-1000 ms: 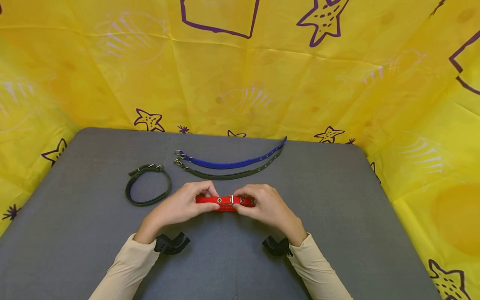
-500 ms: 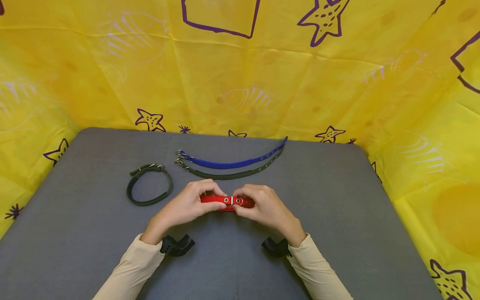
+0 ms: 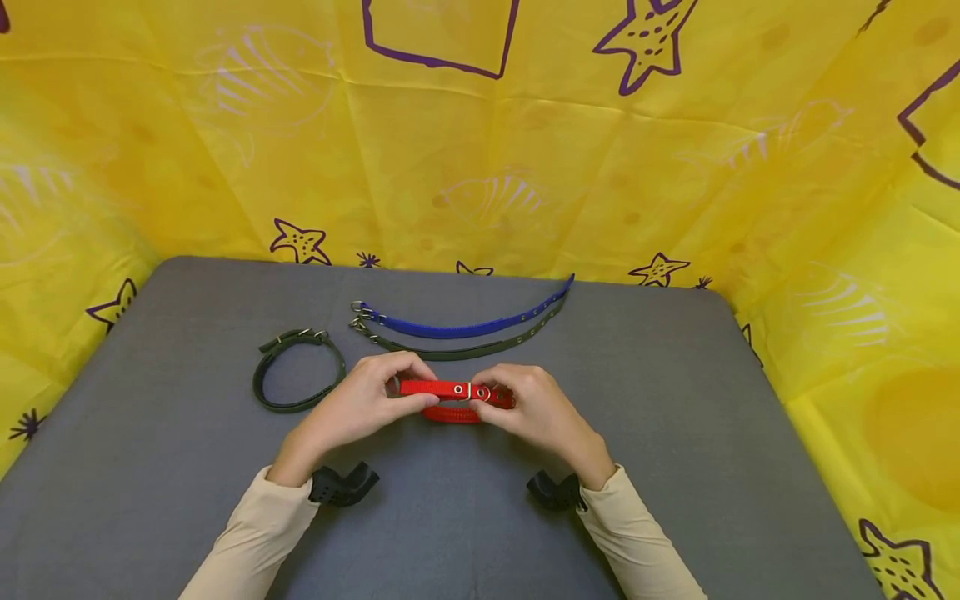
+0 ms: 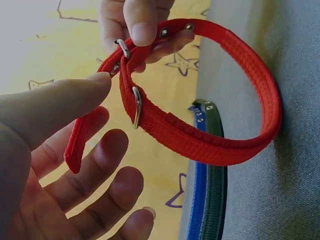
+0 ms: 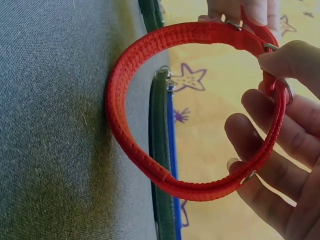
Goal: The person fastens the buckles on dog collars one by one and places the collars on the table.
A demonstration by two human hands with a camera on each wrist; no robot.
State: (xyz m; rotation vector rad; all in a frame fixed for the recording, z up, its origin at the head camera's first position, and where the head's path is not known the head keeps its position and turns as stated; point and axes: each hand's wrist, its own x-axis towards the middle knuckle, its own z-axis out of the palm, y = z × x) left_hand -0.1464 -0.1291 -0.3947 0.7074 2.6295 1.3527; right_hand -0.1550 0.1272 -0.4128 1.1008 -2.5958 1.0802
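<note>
A red collar (image 3: 452, 414), bent into a loop with its strap through the metal buckle (image 5: 270, 47), is between both hands. Between thumb and index finger, my left hand (image 3: 372, 396) pinches the strap's free end (image 4: 75, 145); the other fingers spread below it. My right hand (image 3: 536, 404) pinches the collar beside the buckle, its thumb on the strap. Eyelets (image 4: 164, 33) show along the strap in the left wrist view. In the wrist views the loop's lower part reaches down to the grey tabletop; whether it rests there I cannot tell.
Behind the hands a blue collar (image 3: 450, 331) and a dark green collar (image 3: 457, 353) lie stretched out side by side. At the left lies another dark green collar (image 3: 300, 406), buckled into a ring. A yellow patterned cloth (image 3: 480, 125) surrounds the grey table (image 3: 187, 517).
My left hand moved right toward the buckle, then back left with the strap's end. The upper part of the red collar has risen, so more of its lower loop shows.
</note>
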